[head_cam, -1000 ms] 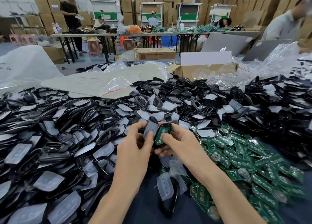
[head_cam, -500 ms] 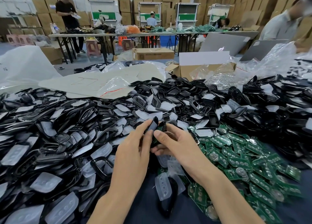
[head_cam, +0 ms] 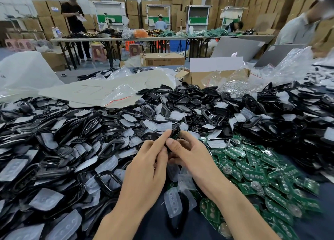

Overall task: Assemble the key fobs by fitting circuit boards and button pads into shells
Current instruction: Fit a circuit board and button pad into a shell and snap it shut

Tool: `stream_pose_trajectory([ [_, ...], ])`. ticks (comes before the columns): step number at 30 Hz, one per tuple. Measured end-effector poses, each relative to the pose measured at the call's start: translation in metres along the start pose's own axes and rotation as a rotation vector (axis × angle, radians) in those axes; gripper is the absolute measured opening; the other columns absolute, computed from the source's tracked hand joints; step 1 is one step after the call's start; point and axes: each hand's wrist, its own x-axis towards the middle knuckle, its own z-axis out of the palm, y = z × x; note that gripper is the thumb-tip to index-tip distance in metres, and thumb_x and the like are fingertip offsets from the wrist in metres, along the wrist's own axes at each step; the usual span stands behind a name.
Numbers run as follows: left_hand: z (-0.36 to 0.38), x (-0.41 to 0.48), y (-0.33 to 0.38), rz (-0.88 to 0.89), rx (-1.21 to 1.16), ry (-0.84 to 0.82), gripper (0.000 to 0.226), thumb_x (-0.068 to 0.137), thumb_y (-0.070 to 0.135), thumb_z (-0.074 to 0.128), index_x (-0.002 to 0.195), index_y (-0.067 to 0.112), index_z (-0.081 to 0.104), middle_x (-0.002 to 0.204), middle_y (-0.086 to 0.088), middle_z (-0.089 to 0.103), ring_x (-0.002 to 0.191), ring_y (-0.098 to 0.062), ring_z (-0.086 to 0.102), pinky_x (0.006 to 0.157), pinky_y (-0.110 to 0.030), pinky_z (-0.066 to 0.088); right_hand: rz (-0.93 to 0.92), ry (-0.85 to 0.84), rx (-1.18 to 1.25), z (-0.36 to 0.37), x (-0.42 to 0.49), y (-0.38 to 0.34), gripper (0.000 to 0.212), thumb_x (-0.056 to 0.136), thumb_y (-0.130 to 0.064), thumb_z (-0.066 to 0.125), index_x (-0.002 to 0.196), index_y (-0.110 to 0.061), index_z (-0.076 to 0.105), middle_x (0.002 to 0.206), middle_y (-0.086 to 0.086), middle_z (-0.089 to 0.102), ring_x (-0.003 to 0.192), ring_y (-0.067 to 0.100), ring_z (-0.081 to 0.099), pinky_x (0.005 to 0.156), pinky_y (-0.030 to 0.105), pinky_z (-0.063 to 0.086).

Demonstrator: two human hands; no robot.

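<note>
Fob (head_cam: 175, 134), pinched edge-on by our left hand (head_cam: 147, 169) and right hand (head_cam: 192, 158) just left of the boards (head_cam: 253, 169), may snap shut skewed if we squeeze unevenly.

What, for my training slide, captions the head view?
Left hand and right hand pinch a black shell beside green circuit boards.

Centre front: left hand (head_cam: 144, 171) and right hand (head_cam: 195, 158) together pinch a shell (head_cam: 175, 134) | left and behind: heap of shells and button pads (head_cam: 72, 140) | right of hands: circuit boards (head_cam: 253, 167) | behind heap: cardboard box (head_cam: 195, 78) | farthest back: tables (head_cam: 86, 39)
</note>
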Motion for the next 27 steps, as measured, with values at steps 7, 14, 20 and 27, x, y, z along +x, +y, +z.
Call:
stream_pose_trajectory([
  [7,0.0,0.003,0.001,-0.053,-0.192,-0.056,0.042,0.104,0.039,0.041,0.139,0.061,0.045,0.107,0.02,0.058,0.103,-0.004,0.061,0.082,-0.011,0.047,-0.015,0.022,0.028,-0.001,0.001,0.001,0.032,0.076,-0.039,0.081,0.106,-0.031,0.074,0.088,-0.003,0.073,0.082,0.016,0.073,0.074,0.027,0.059],
  [14,-0.001,0.011,-0.002,-0.282,-0.502,-0.043,0.028,0.096,0.027,0.063,0.118,0.043,0.06,0.108,0.023,0.069,0.101,-0.003,0.068,0.087,-0.024,0.056,-0.008,0.004,0.125,-0.003,0.003,-0.002,0.043,0.071,-0.041,0.085,0.11,-0.026,0.074,0.106,0.012,0.073,0.094,0.026,0.074,0.079,0.031,0.06],
  [20,-0.005,0.012,0.0,-0.298,-0.582,-0.024,0.025,0.091,0.031,0.067,0.116,0.034,0.065,0.108,0.014,0.074,0.1,-0.007,0.07,0.087,-0.024,0.056,-0.001,-0.023,0.206,-0.005,0.002,-0.004,0.043,0.077,-0.028,0.083,0.117,-0.015,0.072,0.108,0.015,0.074,0.089,0.024,0.074,0.077,0.028,0.06],
  [27,-0.006,0.013,0.002,-0.311,-0.558,-0.038,0.022,0.095,0.024,0.066,0.115,0.031,0.066,0.106,0.015,0.074,0.096,-0.007,0.07,0.089,-0.029,0.058,-0.029,-0.007,0.172,-0.003,0.001,-0.004,0.042,0.081,-0.025,0.08,0.119,-0.011,0.07,0.111,0.016,0.073,0.086,0.024,0.074,0.073,0.028,0.061],
])
